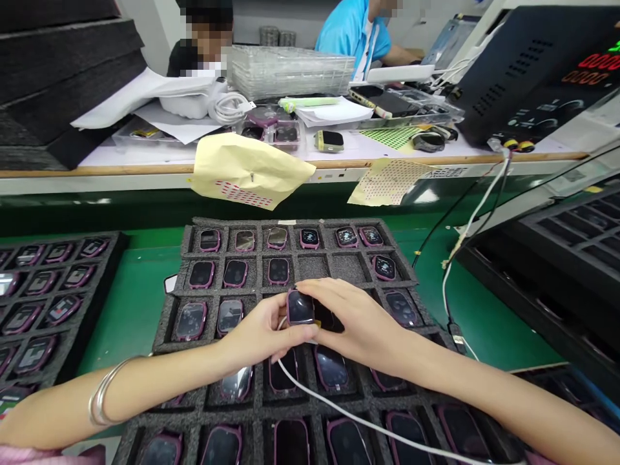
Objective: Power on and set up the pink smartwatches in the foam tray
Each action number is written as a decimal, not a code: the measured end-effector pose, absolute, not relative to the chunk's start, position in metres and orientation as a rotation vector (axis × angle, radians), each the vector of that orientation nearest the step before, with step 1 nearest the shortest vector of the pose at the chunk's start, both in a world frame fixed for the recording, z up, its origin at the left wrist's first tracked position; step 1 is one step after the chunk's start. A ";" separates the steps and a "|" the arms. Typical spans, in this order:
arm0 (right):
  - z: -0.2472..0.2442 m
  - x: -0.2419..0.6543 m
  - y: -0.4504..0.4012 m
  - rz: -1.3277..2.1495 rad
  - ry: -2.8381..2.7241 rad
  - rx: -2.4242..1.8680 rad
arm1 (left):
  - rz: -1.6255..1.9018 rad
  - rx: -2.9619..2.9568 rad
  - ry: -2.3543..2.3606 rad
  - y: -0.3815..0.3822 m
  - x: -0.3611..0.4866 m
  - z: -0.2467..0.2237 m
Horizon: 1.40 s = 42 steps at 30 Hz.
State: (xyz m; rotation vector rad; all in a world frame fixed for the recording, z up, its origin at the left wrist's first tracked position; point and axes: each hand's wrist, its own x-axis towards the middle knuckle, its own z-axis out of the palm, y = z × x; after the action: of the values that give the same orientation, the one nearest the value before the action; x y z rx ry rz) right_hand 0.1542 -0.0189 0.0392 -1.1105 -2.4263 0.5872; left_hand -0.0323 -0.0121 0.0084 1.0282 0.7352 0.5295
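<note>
Over the dark foam tray [314, 266], a smartwatch case [301, 307] with a purple frame and dark screen is held between both hands. My left hand [259, 330] is closed around its left and lower side, the thumb along the bottom edge. My right hand [361, 320] is closed on it from the right, fingertips at the top edge and thumb at the lower corner. A white cable [334, 410] comes out beneath my left hand; where it ends is hidden by the fingers. Purple watch cases [236, 273] lie in the tray's compartments, several with lit faces.
Another foam tray of watches [53, 252] is at left, and black trays [557, 278] stand at right. Behind, a shelf [159, 169] carries a power supply [527, 84], stacked clear trays [290, 71] and papers. Yellow sheets [252, 169] hang from its edge. Two people sit beyond.
</note>
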 end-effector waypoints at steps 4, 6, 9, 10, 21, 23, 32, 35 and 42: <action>0.051 0.156 -0.013 0.696 -2.179 -1.226 | 0.570 0.974 0.699 -0.011 -0.033 0.011; 0.058 0.157 -0.012 0.773 -2.023 -1.317 | 0.544 0.926 0.691 -0.010 -0.034 0.011; 0.060 0.154 -0.013 1.053 -1.787 -1.372 | 0.550 0.846 0.662 -0.009 -0.036 0.010; 0.059 0.153 -0.014 1.180 -1.701 -1.350 | 0.569 0.827 0.649 -0.009 -0.037 0.010; 0.049 0.146 -0.033 1.588 -1.100 -1.263 | 0.740 0.870 0.677 -0.010 -0.032 0.006; 0.048 0.144 -0.037 1.586 -1.106 -1.235 | 0.729 0.855 0.700 -0.012 -0.032 0.007; 0.044 0.139 -0.039 1.316 -1.214 -1.305 | 0.997 1.079 0.836 -0.013 -0.036 0.013; 0.042 0.141 -0.040 1.596 -1.136 -1.178 | 1.082 1.231 0.852 -0.015 -0.040 0.017; 0.037 0.140 -0.043 1.883 -1.060 -0.904 | 1.162 1.470 0.769 -0.023 -0.047 0.021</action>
State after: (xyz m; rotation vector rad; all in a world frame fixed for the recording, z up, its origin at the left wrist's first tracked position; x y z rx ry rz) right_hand 0.1401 -0.0432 0.0369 -0.9037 -1.0602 1.8835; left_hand -0.0473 -0.0233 0.0211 1.4703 0.7689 1.1623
